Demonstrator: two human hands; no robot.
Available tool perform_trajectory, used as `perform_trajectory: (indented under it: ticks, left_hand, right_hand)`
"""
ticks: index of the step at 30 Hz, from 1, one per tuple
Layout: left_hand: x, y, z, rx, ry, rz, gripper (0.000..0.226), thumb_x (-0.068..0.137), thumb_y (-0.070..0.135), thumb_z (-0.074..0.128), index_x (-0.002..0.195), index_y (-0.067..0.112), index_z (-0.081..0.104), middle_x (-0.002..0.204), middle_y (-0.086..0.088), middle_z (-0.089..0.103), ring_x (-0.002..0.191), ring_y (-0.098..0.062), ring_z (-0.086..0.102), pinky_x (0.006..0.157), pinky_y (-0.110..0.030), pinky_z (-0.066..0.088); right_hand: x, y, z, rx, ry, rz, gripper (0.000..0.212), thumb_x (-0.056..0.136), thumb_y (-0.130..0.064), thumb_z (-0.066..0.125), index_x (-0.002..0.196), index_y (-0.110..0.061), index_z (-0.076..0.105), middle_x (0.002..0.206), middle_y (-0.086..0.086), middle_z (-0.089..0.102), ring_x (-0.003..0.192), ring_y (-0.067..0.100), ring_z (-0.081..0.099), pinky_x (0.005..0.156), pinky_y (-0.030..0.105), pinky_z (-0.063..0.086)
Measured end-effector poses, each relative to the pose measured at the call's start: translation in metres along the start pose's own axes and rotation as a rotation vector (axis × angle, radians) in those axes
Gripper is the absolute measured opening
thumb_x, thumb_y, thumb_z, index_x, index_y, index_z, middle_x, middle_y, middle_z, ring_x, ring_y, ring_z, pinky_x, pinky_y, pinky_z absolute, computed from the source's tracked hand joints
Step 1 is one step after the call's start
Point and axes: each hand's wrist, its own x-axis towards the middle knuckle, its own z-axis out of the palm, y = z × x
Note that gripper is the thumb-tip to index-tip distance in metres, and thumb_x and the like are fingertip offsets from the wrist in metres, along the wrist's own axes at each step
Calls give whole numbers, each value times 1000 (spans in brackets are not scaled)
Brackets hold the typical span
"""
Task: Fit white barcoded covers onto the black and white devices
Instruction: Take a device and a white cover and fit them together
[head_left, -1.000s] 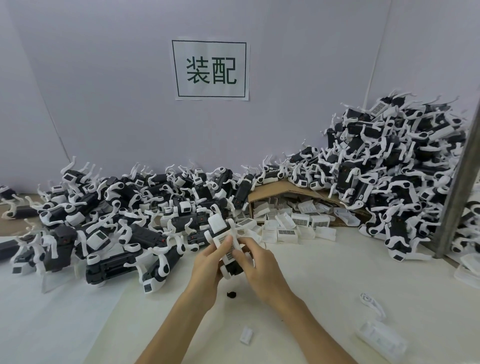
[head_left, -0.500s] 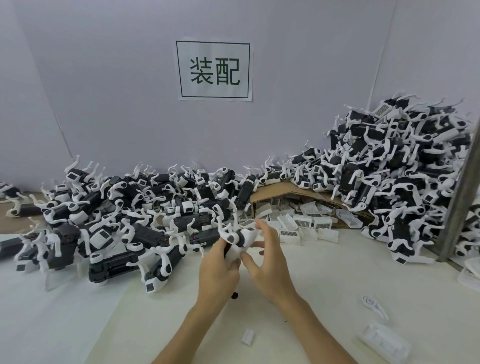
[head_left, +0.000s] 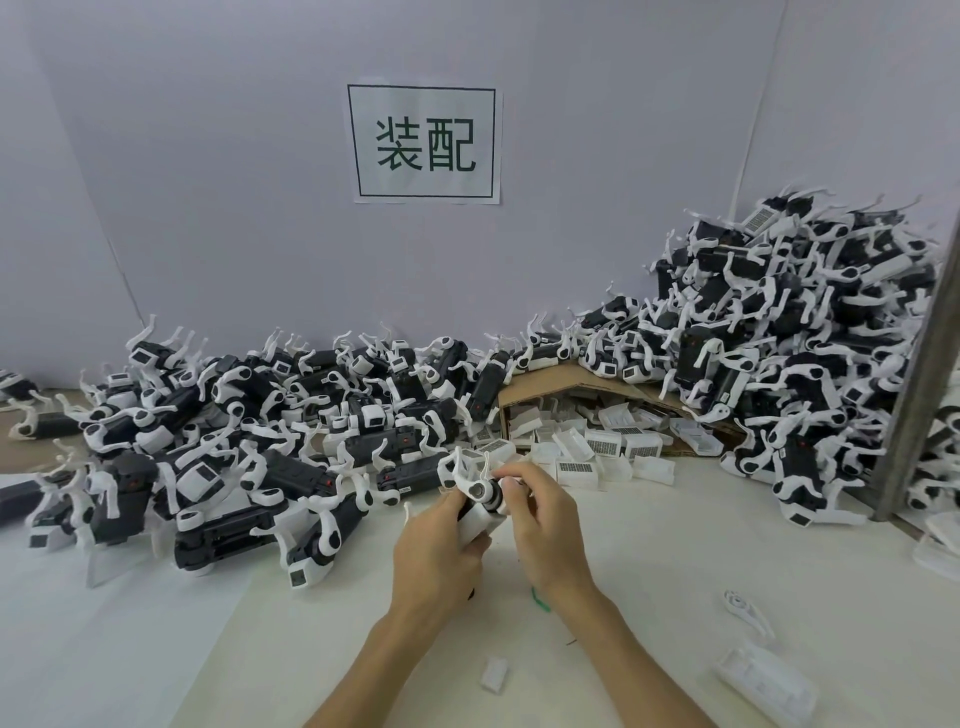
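My left hand grips a black and white device above the table, my right hand pinching its top end. Barcoded covers spill from the cardboard box just behind.

head view | looks forward and down | near table | edges likely distorted
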Motion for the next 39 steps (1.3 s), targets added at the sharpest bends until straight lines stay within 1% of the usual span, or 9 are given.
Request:
perform_trajectory:
  ticks: [9,14,16,19,23,26,32,35,39]
  left_hand:
    - [1,-3,-3,68,63,40,23,79,18,73,97,28,63,84,13,67,80,-16,61,53,-18,30]
    - [1,-2,-4,44,91,41,28,78,16,76,94,28,57,80,16,64,79,-17,61,53,-22,32]
    - [0,2,-2,-34,85,21,37,79,17,78,94,30,47,79,22,58,79,-17,61,54,-24,36]
    - [-2,8,-1,-194,87,65,41,82,18,81,110,33,54,94,27,58,86,-2,59,66,-12,41]
    - [-5,9,-1,-289,115,124,46,79,17,84,115,26,58,109,23,50,97,8,53,76,-7,41]
    - [-5,10,0,-349,103,89,46,78,18,86,115,23,60,109,20,50,94,8,54,76,-7,42]
    - [-10,13,-1,-404,183,141,64,76,17,88,119,36,46,110,23,51,94,6,58,77,-8,45]
    - [-12,16,-4,-491,213,102,67,78,24,86,125,40,41,112,32,49,89,-1,63,70,-13,50]
    - [-10,16,-4,-475,291,89,51,85,24,79,122,34,46,106,26,53,80,-8,64,68,-19,51]
  right_hand:
    - [1,-6,-2,155,-22,158,23,102,-11,52,94,-28,66,76,-21,65,57,5,47,60,22,38]
    - [6,-10,-10,251,-54,235,14,99,-17,59,95,-25,70,78,6,61,44,12,44,47,21,39]
    - [8,-13,-16,309,-76,223,9,90,-27,65,92,-29,74,74,0,62,47,15,44,48,22,40]
    - [9,-16,-23,365,-88,215,14,78,-33,68,91,-33,74,79,-8,63,61,14,51,55,23,44]
    - [11,-15,-28,385,-98,268,29,73,-33,71,101,-22,72,105,6,72,91,12,64,75,23,50]
    - [13,-17,-31,437,-147,296,36,75,-32,71,105,-12,69,99,6,74,89,11,67,78,27,52]
    - [15,-18,-34,509,-150,345,36,74,-35,74,104,-16,71,96,1,72,90,12,64,79,31,48]
    - [15,-18,-36,432,-143,361,38,75,-42,70,103,-17,71,93,1,72,88,12,64,72,27,49]
    - [11,-17,-35,383,-240,384,26,81,-43,62,93,-21,71,77,1,65,67,13,56,56,25,46]
